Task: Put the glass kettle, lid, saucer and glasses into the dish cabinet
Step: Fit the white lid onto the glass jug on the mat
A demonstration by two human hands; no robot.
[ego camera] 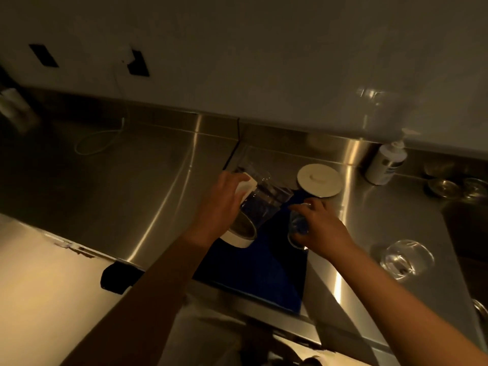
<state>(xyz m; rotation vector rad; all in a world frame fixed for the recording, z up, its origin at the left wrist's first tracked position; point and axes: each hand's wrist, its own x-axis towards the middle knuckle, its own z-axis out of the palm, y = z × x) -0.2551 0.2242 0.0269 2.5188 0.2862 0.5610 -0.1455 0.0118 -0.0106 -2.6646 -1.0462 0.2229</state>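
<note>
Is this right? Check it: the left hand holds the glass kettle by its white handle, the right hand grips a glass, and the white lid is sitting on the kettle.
One detail is wrong. In the head view the white lid lies on the steel counter behind the blue mat, not on the kettle. The left hand does hold the glass kettle by its white handle, and the right hand grips a glass.
</note>
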